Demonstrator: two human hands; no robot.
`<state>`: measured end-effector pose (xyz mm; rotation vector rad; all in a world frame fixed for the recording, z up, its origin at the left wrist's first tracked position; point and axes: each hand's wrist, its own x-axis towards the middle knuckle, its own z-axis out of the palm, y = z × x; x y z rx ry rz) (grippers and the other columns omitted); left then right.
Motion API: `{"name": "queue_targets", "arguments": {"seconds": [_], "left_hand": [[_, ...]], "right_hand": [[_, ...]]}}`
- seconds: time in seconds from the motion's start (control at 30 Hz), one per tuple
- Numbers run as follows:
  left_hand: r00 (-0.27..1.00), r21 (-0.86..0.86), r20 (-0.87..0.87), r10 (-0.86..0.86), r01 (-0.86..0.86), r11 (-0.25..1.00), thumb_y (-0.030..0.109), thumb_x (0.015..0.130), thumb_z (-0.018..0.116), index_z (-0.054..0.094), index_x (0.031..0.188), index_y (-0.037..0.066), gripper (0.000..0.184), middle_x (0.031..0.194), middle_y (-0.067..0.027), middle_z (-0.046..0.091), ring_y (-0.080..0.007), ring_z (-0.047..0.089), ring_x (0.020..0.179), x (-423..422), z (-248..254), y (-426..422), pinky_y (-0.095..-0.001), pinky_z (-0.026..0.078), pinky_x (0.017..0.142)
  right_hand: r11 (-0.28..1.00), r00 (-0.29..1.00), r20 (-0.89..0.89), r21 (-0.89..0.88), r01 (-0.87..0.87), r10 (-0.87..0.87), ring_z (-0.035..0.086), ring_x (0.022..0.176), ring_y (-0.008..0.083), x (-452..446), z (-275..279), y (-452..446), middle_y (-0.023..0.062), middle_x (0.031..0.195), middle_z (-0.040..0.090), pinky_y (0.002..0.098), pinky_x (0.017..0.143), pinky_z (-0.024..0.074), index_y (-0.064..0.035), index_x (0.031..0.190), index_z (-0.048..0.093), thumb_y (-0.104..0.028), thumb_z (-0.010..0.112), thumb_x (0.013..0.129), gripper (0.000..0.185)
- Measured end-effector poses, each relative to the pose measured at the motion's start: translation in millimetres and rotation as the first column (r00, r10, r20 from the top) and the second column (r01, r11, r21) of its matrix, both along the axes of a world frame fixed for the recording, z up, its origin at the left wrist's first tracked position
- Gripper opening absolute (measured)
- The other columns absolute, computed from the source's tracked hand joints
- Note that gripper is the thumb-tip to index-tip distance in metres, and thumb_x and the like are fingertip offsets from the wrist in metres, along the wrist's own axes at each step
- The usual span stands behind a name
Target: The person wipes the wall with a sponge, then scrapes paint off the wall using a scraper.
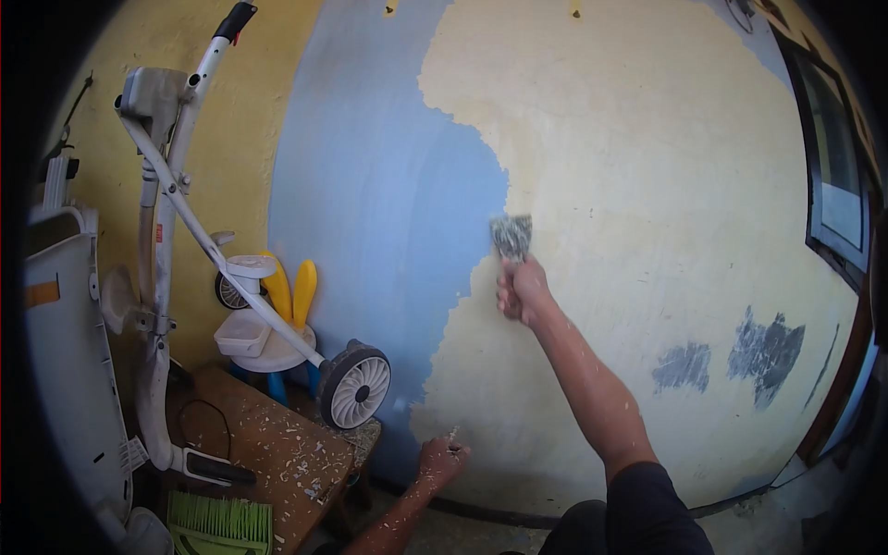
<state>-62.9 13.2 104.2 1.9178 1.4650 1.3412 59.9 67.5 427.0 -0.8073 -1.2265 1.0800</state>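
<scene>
My right hand [524,290] is wrapped round the handle of a paint scraper [511,237]. The scraper's wide, paint-smeared blade points up at the wall [629,203], by the ragged edge where cream paint meets bare blue paint [388,213]. Lower down, my left hand [445,461] is closed in front of the wall's bottom part, near the table corner. A small pale bit shows at its fingertips, too small to name. The scraper's handle is mostly hidden in my right hand.
At left, a white wheeled frame [222,240] stands over a wooden table [268,444] strewn with paint flakes. A green brush [220,523] lies at its front. Behind are a small stool [277,353] and a plastic tub [242,333]. A window [837,176] is at right.
</scene>
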Motion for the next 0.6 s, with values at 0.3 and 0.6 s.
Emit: {"name": "queue_targets", "arguments": {"seconds": [0.3, 0.6], "left_hand": [[1.000, -0.016, -0.027, 0.015, -0.016, 1.000, 0.035, 0.073, 0.071, 0.070, 0.080, 0.005, 0.031, 0.080, -0.0162, 0.069, -0.0362, 0.066, 0.080, -4, 10, -11, -0.0447, 0.052, 0.078], [0.999, 0.035, 0.040, 0.030, -0.031, 0.999, 0.032, 0.073, 0.072, 0.071, 0.087, 0.002, 0.033, 0.081, -0.0162, 0.069, -0.0307, 0.068, 0.078, -20, 16, -21, -0.0382, 0.053, 0.073]], "right_hand": [[0.997, 0.998, -0.046, 0.057, 0.043, -0.040, 0.044, 0.043, 0.0136, -20, 0, 2, 0.0039, 0.067, 0.044, 0.0318, 0.034, 0.0393, -0.0124, 0.100, 0.036, -0.013, 0.047, 0.094, 0.013], [1.000, 0.999, -0.044, 0.021, 0.012, -0.011, 0.044, 0.042, 0.0135, -7, -1, -5, 0.0033, 0.064, 0.045, 0.0320, 0.033, 0.0406, -0.0128, 0.098, 0.039, -0.014, 0.046, 0.095, 0.007]]}}
